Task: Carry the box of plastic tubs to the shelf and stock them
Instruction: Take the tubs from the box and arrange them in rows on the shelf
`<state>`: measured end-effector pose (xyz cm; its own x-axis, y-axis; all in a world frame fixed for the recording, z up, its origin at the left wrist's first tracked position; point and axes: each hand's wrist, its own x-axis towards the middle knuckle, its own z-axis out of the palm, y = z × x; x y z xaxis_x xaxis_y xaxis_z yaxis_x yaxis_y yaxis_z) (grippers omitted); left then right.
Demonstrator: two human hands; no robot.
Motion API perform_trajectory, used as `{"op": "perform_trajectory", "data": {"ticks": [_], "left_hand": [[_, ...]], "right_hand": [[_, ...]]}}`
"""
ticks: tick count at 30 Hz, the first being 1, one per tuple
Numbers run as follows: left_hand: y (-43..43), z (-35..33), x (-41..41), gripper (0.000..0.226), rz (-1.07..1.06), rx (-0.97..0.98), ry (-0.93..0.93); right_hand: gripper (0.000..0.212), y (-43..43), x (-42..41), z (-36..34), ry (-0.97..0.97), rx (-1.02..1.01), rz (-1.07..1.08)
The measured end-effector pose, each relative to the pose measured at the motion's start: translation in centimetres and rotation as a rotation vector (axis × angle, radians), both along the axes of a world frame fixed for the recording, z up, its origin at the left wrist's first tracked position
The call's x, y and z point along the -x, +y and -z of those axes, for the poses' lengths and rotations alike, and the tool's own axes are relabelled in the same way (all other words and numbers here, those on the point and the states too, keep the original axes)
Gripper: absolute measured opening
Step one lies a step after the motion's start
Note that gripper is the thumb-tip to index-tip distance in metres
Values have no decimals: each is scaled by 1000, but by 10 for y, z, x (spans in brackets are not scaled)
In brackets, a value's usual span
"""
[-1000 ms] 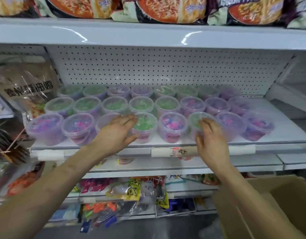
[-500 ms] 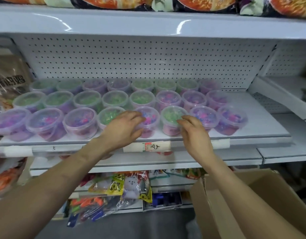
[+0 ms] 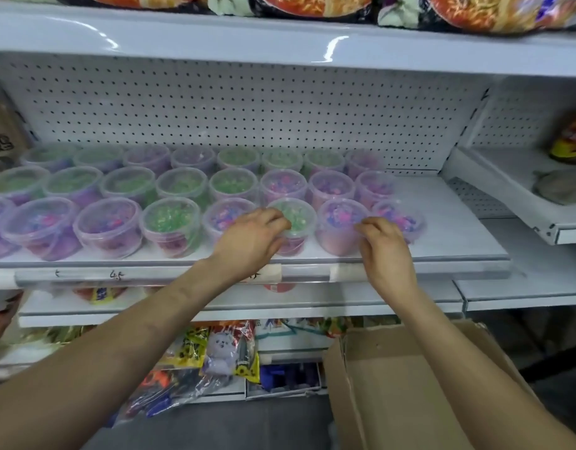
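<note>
left hand curls its fingers on the green tub, right hand curls at the pink tub, grip unclear. i'd nudge both snug, square to the shelf edge.

Both hands have slid rightward along the front edge of the shelf

The left hand has left the tubs nearer the middle of the front row and now curls its fingers over the lid of the green-filled tub; the right hand, on that same tub a second ago, has gone one tub on toward the shelf's right end and pinches at the rim of the pink-filled tub; its fingers, straighter before, are bent tighter.
</note>
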<state>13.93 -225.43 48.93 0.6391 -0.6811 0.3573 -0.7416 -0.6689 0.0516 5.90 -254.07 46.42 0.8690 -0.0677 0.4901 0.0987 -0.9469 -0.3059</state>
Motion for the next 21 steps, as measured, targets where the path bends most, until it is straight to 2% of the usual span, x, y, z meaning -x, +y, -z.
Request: {"op": "perform_trajectory", "data": {"ticks": [5, 8, 10, 15, 21], "left_hand": [[-7, -4, 2, 29, -34, -8, -27], [-16, -10, 8, 37, -24, 1, -46], [-28, -11, 11, 37, 2, 11, -69], [-88, -15, 9, 45, 47, 8, 11], [-123, -15, 11, 43, 44, -19, 17]], "right_hand": [[39, -12, 13, -6, 39, -47, -56], [47, -36, 31, -13, -63, -79, 47], [48, -58, 37, -13, -56, -82, 138], [40, -85, 36, -12, 155, -152, 146], [29, -98, 29, -21, 139, -160, 148]]}}
